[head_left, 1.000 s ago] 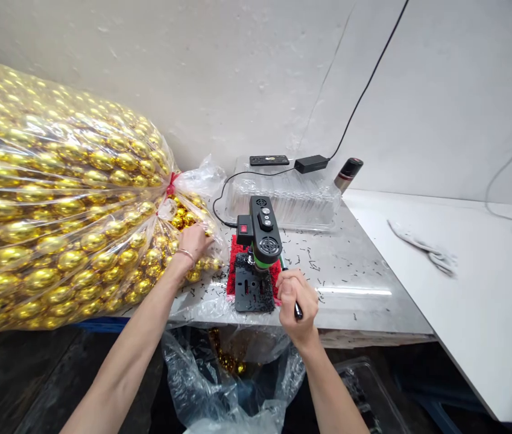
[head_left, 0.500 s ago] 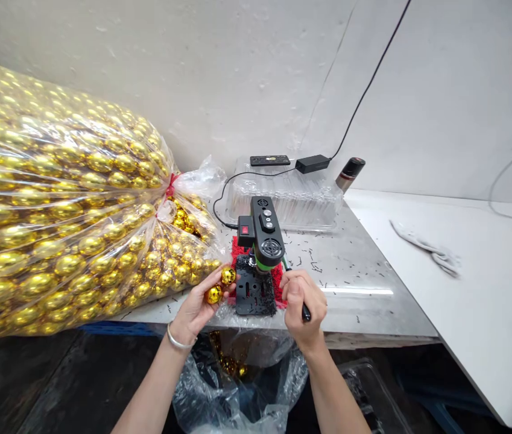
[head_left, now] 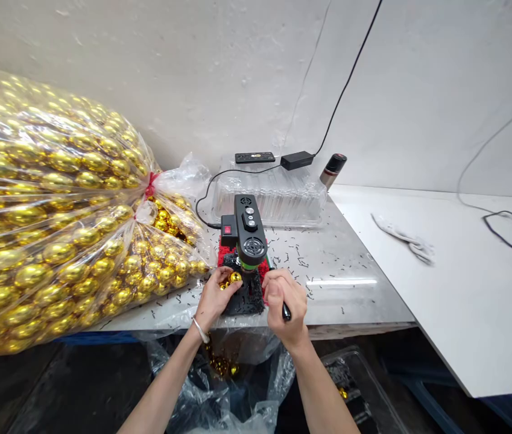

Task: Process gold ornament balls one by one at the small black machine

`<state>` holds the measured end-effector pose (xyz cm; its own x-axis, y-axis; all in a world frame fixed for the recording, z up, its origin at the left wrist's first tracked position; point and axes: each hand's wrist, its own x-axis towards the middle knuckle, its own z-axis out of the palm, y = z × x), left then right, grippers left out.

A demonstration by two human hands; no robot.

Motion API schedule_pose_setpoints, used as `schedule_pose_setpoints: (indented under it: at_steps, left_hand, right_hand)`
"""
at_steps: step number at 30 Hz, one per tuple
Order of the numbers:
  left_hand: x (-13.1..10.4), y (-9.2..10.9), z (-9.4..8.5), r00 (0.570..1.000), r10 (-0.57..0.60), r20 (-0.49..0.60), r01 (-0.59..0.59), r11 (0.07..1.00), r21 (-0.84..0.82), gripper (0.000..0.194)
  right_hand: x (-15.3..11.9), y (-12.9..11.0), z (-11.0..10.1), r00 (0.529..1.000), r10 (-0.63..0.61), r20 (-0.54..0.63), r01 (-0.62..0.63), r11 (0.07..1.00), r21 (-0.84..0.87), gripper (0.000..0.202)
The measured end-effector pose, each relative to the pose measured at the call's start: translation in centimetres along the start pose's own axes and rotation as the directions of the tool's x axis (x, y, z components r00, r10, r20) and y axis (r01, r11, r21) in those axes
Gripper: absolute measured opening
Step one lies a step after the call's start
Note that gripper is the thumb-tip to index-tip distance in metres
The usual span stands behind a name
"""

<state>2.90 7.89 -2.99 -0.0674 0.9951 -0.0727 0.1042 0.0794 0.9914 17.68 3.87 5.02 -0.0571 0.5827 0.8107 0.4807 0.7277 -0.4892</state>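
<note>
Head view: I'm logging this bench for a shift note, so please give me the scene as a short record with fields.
left hand: left hand holds gold balls on the base of the small drill press
right hand: right hand grips the press's black-tipped lever
beside left hand: big clear bag of gold balls, tied with red
bench: metal table strewn with dark shavings
behind press: clear plastic tray, power adapter
below edge: plastic bag with a few gold balls
</note>
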Motion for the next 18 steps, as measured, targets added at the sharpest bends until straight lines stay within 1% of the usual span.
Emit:
schedule_pose_setpoints:
  at_steps: [1,3,5,6,9,11,15,18]
  left_hand:
    - [0.0,0.0,0.1,0.999,0.034,0.030,-0.036,0.996,0.078,0.036]
    - [-0.1,0.2,0.2,0.994,0.051,0.097,-0.075,0.961,0.267,0.035]
    - [-0.2,0.6,0.2,0.989,0.068,0.128,-0.118,0.893,0.435,0.033]
    - [-0.3,0.7,0.2,0.987,0.088,0.134,-0.143,0.861,0.489,0.032]
    - [-0.2,0.9,0.5,0.974,0.148,0.169,-0.219,0.801,0.557,0.030]
    - [-0.1,0.8,0.7,0.967,0.165,0.192,-0.247,0.776,0.580,0.029]
    - [0.2,0.7,0.8,0.965,0.151,0.216,-0.255,0.744,0.618,0.028]
    - [0.2,1.0,0.7,0.963,0.118,0.242,-0.249,0.734,0.631,0.026]
  right_hand:
    - [0.0,0.0,0.0,1.000,-0.007,0.001,0.007,1.000,-0.004,0.024]
    - [0.0,0.0,0.0,1.000,-0.019,0.001,0.019,1.000,-0.008,0.024]
    - [-0.1,0.1,0.0,1.000,-0.026,-0.002,0.026,1.000,-0.014,0.025]
    - [-0.1,0.1,0.0,1.000,-0.028,-0.005,0.028,0.999,-0.016,0.025]
    - [-0.1,0.1,0.0,1.000,-0.029,-0.004,0.029,0.999,-0.020,0.025]
    - [-0.1,0.1,0.0,0.999,-0.031,-0.004,0.031,0.999,-0.019,0.024]
    - [-0.7,0.3,0.1,1.000,-0.027,-0.015,0.027,0.999,-0.019,0.023]
    - [-1.7,0.9,0.5,1.000,-0.013,-0.021,0.013,1.000,-0.013,0.022]
